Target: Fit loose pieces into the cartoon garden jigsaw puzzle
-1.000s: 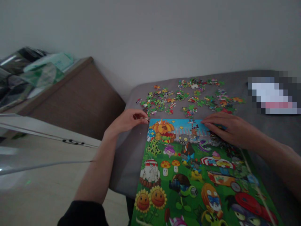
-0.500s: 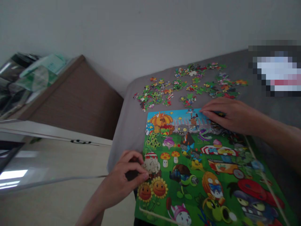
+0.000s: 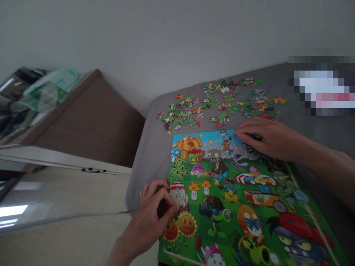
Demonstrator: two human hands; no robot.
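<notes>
A cartoon picture board (image 3: 206,199), green with a blue sky strip along its far side, lies in front of me at the edge of the grey surface. My left hand (image 3: 155,207) is closed in a pinch at its left edge, the thumb resting on the picture above the sunflowers. At the far edge, my right hand (image 3: 262,136) has thumb and forefinger brought together on the board, covering its far right corner. Loose jigsaw pieces (image 3: 181,112) lie scattered beyond the board, and more pieces (image 3: 256,103) spread near my right hand.
Grey cloth (image 3: 151,147) covers the surface, which meets a pale wall (image 3: 177,44) behind. To the left stands a brown wooden cabinet (image 3: 91,118) with plastic-wrapped items (image 3: 47,90) on top. Below are a pale glossy floor and a dark handle (image 3: 93,170). A pixelated patch hides something at right.
The view has shifted slightly. My left thumb has slid a little to the right on the picture, and its fingers have drawn closer together. My right hand stays at the far edge.
</notes>
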